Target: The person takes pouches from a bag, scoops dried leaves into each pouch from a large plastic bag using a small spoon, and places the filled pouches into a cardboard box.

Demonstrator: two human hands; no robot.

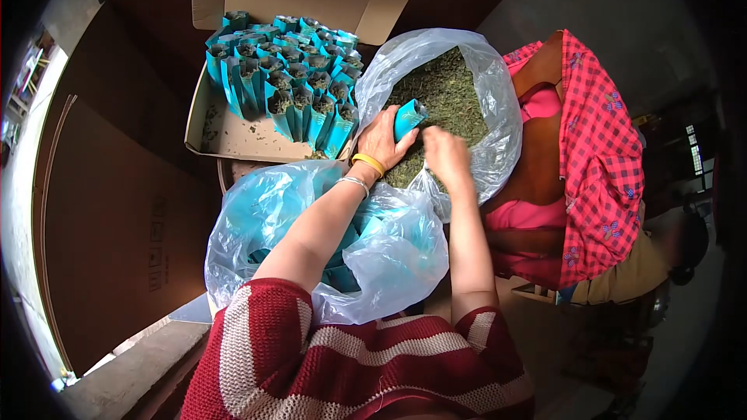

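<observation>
The left hand (380, 140) is closed around a blue packet (410, 115), which sits tilted over the clear plastic bag (504, 97) of dried green leaf (451, 82); the right hand (448, 157), blurred, is just beside the packet, and whether its fingers are together or apart I cannot tell; filled blue packets (299, 89) stand in a cardboard box (241, 138) beyond; a second plastic bag (393, 260) lies under the left forearm.

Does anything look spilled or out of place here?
Yes: loose crumbs lie in the cardboard box beside the blue packets. They look spilled, since similar material sits inside those packets and the open plastic bag.
</observation>
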